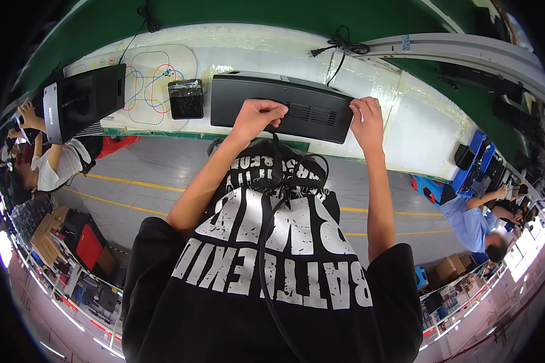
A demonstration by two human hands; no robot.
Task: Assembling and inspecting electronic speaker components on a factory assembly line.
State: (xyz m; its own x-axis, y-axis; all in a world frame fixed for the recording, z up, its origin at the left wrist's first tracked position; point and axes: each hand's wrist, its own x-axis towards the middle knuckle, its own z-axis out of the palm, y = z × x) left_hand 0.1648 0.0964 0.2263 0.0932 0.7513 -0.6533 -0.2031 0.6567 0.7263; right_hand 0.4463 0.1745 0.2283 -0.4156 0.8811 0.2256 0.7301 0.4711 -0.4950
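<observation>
A long black vented case [248, 89] lies across the white bench right in front of me, with rows of slots in its near side. Over that side, left of the slots, my left hand [259, 118] is closed in a pinch; whatever is between the fingertips is too small to make out. My right hand [367, 121] has its fingers gathered on the upper right corner of the case, gripping its edge. A black cable [275, 142] hangs below the left hand and runs down in front of my shirt.
A small square black box [186, 98] stands left of the case on a printed mat [154, 60]. A tied cable [344, 43] lies behind. Further left is a black panel [94, 97] near another person's hands; a blue bin [472, 163] and another person are at right.
</observation>
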